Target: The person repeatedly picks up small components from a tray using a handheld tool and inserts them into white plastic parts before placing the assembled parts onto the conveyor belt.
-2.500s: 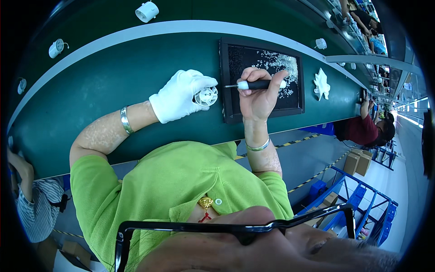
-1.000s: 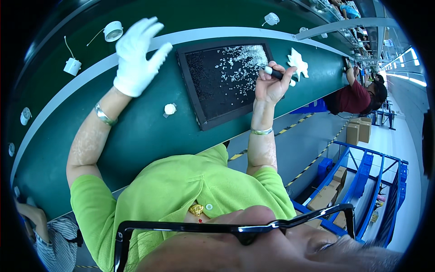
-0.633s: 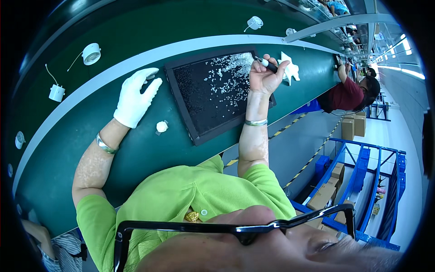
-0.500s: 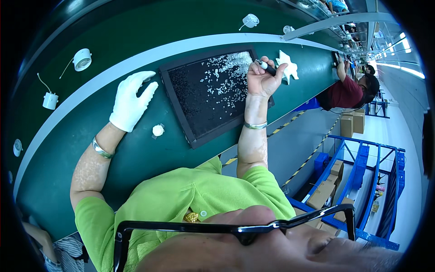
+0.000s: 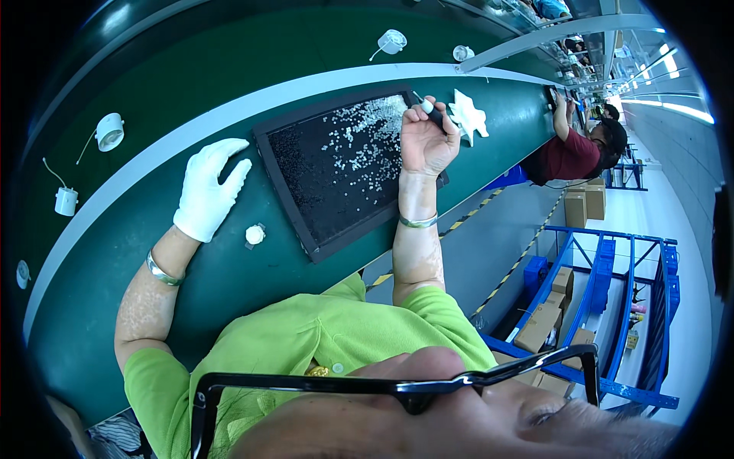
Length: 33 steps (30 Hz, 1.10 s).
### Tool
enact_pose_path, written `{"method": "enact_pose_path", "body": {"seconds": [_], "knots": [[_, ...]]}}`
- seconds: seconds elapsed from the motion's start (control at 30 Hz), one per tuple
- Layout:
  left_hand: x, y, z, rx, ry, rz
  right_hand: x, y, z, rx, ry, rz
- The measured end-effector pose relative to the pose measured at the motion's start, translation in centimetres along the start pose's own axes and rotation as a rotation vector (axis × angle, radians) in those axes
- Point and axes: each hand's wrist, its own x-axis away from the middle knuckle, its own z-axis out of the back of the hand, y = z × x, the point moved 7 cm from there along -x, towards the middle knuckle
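Note:
My left hand (image 5: 210, 191), in a white glove, lies on the green table left of the tray. Its thumb and fingers are apart and hold nothing. A pen-like tool (image 5: 435, 115) with a black grip and thin tip is pinched in my bare right hand (image 5: 428, 139), palm up, above the tray's far right side. The shallow black tray (image 5: 353, 239) contains many small whitish pieces (image 5: 359, 141), densest in its far right corner, and dark bits (image 5: 287, 157) along its left side. A small round white part (image 5: 254, 235) rests between my left hand and the tray.
A crumpled white glove (image 5: 468, 116) lies right of the tray. Past a pale rail, round white housings with wires (image 5: 110, 131) stand on a green belt. A co-worker in dark red (image 5: 575, 157) sits farther right. Blue racks with cartons (image 5: 539, 325) stand behind the table.
The view has shifted a little. My right hand has tilted the pen-like tool, lifting its tip. White housings on the belt have drifted left. My left hand stays beside the tray.

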Motion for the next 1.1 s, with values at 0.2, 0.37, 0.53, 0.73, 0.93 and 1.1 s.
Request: {"method": "enact_pose_path", "body": {"seconds": [0.2, 0.37, 0.53, 0.73, 0.93, 1.1], "knots": [[-0.1, 0.3, 0.0, -0.028, -0.014, -0.034, 0.2, 0.1, -0.5, 0.055, -0.033, 0.013], [0.0, 0.5, 0.1, -0.042, -0.006, -0.053, 0.2, 0.1, 0.0, 0.057, -0.010, 0.008], [0.0, 0.3, -0.3, -0.038, -0.057, -0.036, 0.5, 0.0, 0.0, 0.057, 0.012, -0.005], [-0.2, 1.0, -0.1, -0.058, -0.040, -0.090, 0.4, 0.2, -0.2, 0.065, 0.054, 0.002], [-0.6, 0.8, -0.2, -0.006, -0.050, -0.014, 0.2, 0.0, -0.1, 0.057, 0.050, 0.050], [-1.8, 1.5, -0.1, -0.144, -0.019, -0.004, 0.1, 0.2, -0.3, 0.061, 0.002, 0.050]]}}
